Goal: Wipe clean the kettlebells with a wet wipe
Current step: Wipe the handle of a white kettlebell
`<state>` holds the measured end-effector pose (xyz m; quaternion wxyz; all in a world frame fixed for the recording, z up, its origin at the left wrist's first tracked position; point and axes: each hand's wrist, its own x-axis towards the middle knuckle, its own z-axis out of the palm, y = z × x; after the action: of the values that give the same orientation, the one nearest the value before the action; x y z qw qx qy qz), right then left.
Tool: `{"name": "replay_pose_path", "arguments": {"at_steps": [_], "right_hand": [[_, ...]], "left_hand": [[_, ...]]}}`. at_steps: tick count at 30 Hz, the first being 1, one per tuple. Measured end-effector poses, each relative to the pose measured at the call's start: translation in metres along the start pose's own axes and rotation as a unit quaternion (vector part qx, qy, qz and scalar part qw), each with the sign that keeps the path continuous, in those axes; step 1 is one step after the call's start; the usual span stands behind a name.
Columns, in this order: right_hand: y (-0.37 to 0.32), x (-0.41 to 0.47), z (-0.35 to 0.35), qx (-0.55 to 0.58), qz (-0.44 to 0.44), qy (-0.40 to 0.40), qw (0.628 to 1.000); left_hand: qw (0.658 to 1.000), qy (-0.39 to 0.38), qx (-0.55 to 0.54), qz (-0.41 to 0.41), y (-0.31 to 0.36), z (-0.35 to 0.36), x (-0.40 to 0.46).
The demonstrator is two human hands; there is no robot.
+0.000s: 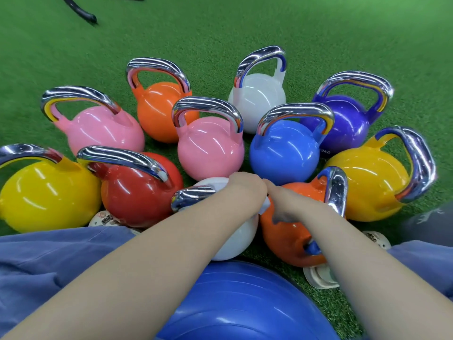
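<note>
Several coloured kettlebells with chrome handles stand packed together on green turf. The nearest ones are a white kettlebell (235, 239) and an orange kettlebell (286, 234), which leans with its handle to the right. My left hand (246, 190) lies over the top of the white kettlebell and grips the right end of its handle. My right hand (282, 204) is right beside it, above the orange one, and pinches a crumpled white wet wipe (266, 206) against the white kettlebell's handle. My fingers are mostly hidden from view.
A blue exercise ball (245, 303) sits between my knees, in front of the kettlebells. A whitish pack (318, 278) lies on the turf under the orange kettlebell. Red, yellow, pink, blue and purple kettlebells ring the near pair. A black rope (81, 13) lies far left.
</note>
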<state>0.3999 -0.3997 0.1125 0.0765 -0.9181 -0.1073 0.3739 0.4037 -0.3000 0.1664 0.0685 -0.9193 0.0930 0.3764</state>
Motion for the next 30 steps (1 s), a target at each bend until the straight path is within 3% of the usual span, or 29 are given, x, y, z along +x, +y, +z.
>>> {"name": "replay_pose_path", "arguments": {"at_steps": [4,7,11,14,18,21,24,27,30], "right_hand": [[-0.001,0.003,0.003,-0.003,0.011,0.028,1.0],[-0.001,0.002,0.002,0.001,0.011,0.047,0.999],[-0.004,-0.001,-0.001,0.008,0.002,0.063,0.998],[-0.008,0.0,-0.003,0.014,0.0,0.063,0.998],[-0.015,0.0,-0.01,0.021,-0.013,0.064,0.998],[-0.021,0.0,-0.017,0.04,-0.031,0.073,0.996],[-0.028,0.002,-0.025,0.073,-0.051,0.089,0.992],[-0.037,0.004,-0.033,0.088,-0.061,0.11,0.988],[-0.045,0.009,-0.038,0.092,-0.064,0.139,0.984]], "left_hand": [[0.995,0.049,0.07,0.046,0.014,0.009,0.011],[0.994,-0.01,0.085,0.074,0.009,0.004,0.013],[0.986,-0.146,-0.025,0.082,-0.01,-0.006,0.02],[0.979,-0.148,-0.114,0.079,-0.027,-0.008,0.012],[0.972,-0.096,-0.196,0.086,-0.047,0.002,0.008],[0.976,-0.021,-0.186,0.11,-0.058,0.012,0.001],[0.981,0.152,-0.061,0.104,-0.062,0.03,-0.01],[0.917,0.385,0.042,0.095,-0.068,0.06,-0.015],[0.864,0.494,0.032,0.088,-0.084,0.08,-0.012]]}}
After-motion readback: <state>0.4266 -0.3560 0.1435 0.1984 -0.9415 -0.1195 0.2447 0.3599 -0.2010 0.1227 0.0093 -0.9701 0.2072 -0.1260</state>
